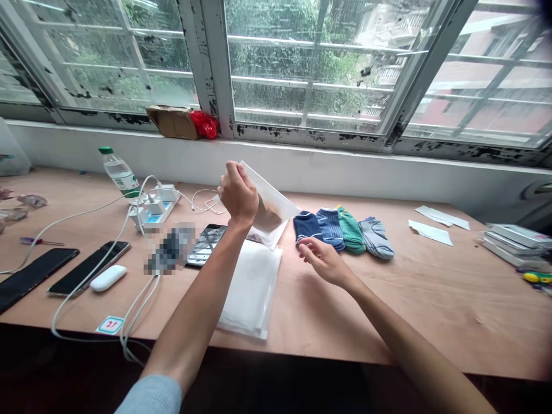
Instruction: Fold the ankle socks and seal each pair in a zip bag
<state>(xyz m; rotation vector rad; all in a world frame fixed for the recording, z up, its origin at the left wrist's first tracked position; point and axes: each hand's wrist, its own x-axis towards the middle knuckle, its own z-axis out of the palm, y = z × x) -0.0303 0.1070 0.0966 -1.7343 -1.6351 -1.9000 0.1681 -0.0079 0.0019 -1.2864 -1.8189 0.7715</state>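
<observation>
Bottle [121,175] stands beside the power strip [158,215]. Left hand [239,195], clamped on the upper-left edge of a translucent bag [271,198], holds it tilted above the table [431,299]. Bag stack [250,293] lies flat below. Right hand [321,260], fingers loosely parted, is at the front of the sock row [340,230]; contact cannot be determined. Paper slips [430,232] lie farther right.

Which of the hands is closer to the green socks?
Right. The right hand is just to the lower left of the green socks in the picture; the left hand is farther left, gripping a see-through bag.
</observation>
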